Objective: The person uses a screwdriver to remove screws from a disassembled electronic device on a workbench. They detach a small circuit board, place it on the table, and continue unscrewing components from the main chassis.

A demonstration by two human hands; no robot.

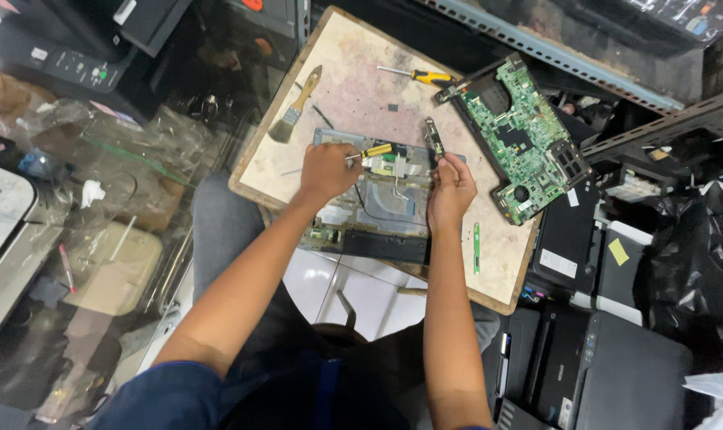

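A grey laptop base (377,209) lies open on a worn wooden board (361,87) that rests across my lap. My left hand (327,170) grips a small screwdriver with a yellow and black handle (375,150), its tip pointing toward a part inside the base. My right hand (451,189) holds a small metal hinge bracket (434,137) upright at the base's far right corner. A green circuit board (522,135) lies tilted at the board's right edge.
A paintbrush (296,103) and a second yellow-handled screwdriver (420,76) lie on the far part of the board. A thin green strip (476,248) sits near its right edge. Black printers (592,366) stand at right; plastic-wrapped items (115,151) crowd the left.
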